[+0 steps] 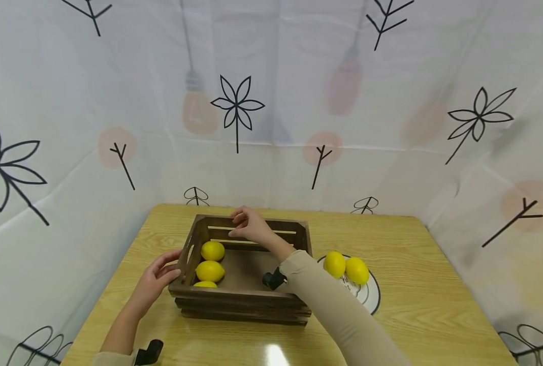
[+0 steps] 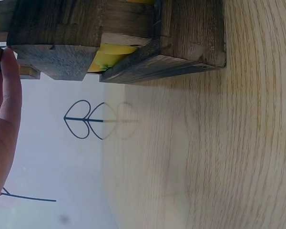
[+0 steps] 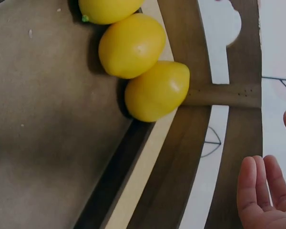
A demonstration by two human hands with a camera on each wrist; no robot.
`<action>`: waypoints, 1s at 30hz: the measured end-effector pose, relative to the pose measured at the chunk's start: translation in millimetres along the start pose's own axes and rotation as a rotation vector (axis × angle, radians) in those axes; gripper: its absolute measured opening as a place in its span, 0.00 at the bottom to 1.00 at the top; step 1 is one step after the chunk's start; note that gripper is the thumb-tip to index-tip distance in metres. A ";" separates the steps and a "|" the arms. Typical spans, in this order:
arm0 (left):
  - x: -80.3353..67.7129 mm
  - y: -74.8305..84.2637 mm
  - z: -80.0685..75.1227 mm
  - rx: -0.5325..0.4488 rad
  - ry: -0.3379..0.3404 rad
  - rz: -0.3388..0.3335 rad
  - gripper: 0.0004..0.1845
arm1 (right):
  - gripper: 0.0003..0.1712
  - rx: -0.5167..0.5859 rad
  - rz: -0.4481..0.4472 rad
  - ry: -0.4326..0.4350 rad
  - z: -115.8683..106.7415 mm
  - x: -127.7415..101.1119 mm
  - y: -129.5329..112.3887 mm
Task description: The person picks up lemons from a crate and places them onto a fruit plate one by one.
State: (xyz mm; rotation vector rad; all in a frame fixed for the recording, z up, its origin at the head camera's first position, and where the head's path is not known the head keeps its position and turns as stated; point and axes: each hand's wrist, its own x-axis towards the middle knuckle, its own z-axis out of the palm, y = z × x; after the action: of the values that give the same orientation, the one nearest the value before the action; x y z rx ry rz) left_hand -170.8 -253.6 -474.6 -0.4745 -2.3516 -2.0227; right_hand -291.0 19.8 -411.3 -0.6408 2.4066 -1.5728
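A dark brown wooden crate (image 1: pixel 244 306) stands on the table. Three yellow lemons lie in a row along its left wall: a far lemon (image 1: pixel 213 251), a middle lemon (image 1: pixel 210 271) and a near lemon (image 1: pixel 205 284) partly hidden by the front wall. At the crate's left end, my left hand (image 1: pixel 152 278) touches the outer side with fingers extended; its fingertips (image 2: pixel 9 67) meet the wood in the left wrist view. Over the crate's far wall hovers my right hand (image 1: pixel 252 226), holding nothing, fingers loosely bent. The right wrist view shows these fingers (image 3: pixel 271 179) apart from the lemons.
Right of the crate, a white plate (image 1: pixel 374 300) with a dark rim bears two lemons (image 1: pixel 357 270); my right forearm covers part of it. The wooden table (image 1: pixel 436 305) meets a patterned white cloth (image 1: pixel 271 173) at the back and sides.
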 end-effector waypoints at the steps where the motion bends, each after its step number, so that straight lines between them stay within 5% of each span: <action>1: -0.2 0.0 -0.1 0.001 0.001 0.000 0.25 | 0.26 0.001 -0.003 -0.008 1.2 0.5 0.0; 14: -0.7 -0.3 -1.4 -0.008 0.001 0.002 0.25 | 0.27 0.130 0.011 -0.091 13.0 8.4 -0.7; 30: 1.8 0.4 -0.4 -0.011 0.012 -0.003 0.25 | 0.27 0.102 0.001 -0.292 26.2 23.0 4.6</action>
State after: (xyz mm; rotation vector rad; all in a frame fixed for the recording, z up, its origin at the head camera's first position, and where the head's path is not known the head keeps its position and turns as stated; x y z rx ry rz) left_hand -172.4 -253.5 -473.8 -0.4582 -2.3368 -2.0348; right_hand -302.3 -10.6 -424.8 -0.7880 2.1009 -1.4746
